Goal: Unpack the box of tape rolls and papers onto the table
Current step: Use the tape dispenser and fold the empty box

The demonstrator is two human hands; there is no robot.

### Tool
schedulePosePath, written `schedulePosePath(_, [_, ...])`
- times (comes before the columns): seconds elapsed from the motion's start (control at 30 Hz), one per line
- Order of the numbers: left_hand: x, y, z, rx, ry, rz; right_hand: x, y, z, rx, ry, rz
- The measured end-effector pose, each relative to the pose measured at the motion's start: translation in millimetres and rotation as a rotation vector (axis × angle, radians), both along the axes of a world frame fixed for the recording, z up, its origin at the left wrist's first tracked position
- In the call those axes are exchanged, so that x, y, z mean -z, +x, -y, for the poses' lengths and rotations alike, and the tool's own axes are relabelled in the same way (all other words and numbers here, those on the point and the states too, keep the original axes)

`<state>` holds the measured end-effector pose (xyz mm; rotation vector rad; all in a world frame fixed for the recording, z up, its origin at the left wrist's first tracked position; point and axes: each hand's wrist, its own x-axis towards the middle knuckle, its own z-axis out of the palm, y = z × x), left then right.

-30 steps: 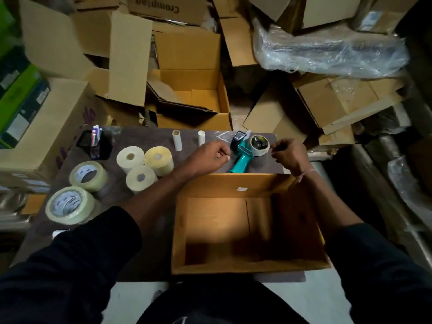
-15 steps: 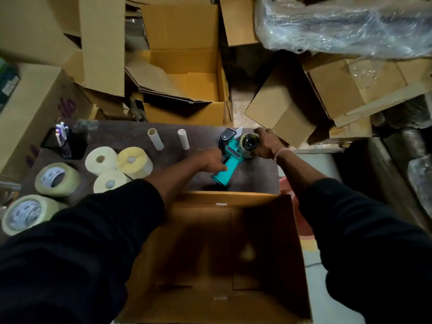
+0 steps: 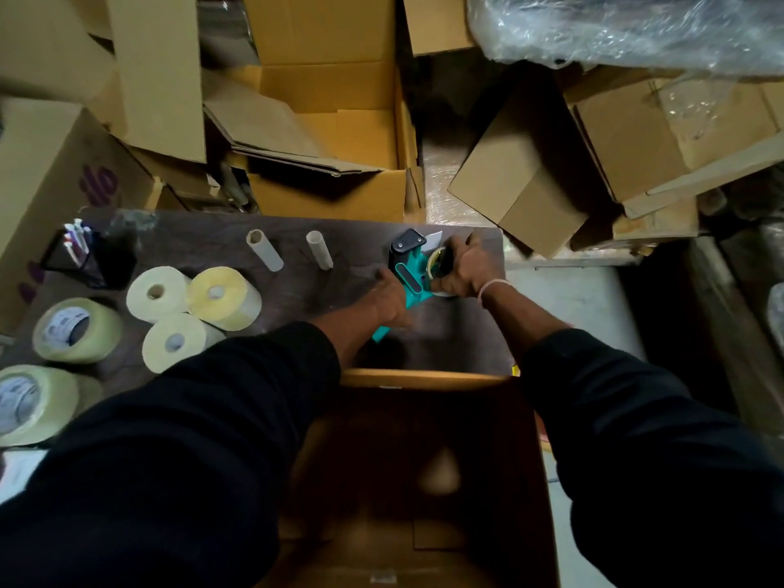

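Dark table, tape rolls, two tubes, open box

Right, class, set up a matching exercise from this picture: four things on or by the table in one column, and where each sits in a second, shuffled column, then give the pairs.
Things:
1. tape dispenser
2. pen holder
3. open cardboard box
4. two cardboard tubes

Places:
A. far left corner of the table
B. nearest the person, between the sleeves
C. held by both hands, far right of the table
D. lying near the table's far edge, middle

Pairs: 1-C, 2-A, 3-B, 4-D
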<state>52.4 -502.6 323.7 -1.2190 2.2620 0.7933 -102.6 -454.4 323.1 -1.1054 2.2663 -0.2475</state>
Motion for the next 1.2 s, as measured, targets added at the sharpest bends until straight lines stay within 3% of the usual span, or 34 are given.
schedulePosePath(0.1, [1,4,8,-0.031,-0.015,-0.11,32,-16,13,0.043,0.009,0.16])
schedulePosePath(0.23, [11,4,19,0.124,-0.067,-0.206,5,-13,8,0.145,-0.014,0.353])
schedulePosePath(0.37, [11,1,22,0.255,-0.09,-0.204,7,-28,-1,0.23,-0.079,0.465])
schedulePosePath(0.63, [20,-6,25,0.257,-0.066,-0.117,13,-39,-2,0.369,-0.093,0.605])
schedulePosePath(0.97, [15,-7,26,0.261,-0.042,-0.092,-1,-35,2,0.282,-0.103,0.562])
schedulePosePath(1.1, [15,-8,26,0.25,-0.013,-0.075,-7,-40,5,0.052,0.006,0.436])
schedulePosePath(1.2, [18,-9,27,0.266,-0.032,-0.059,-7,-37,5,-0.179,0.061,0.198])
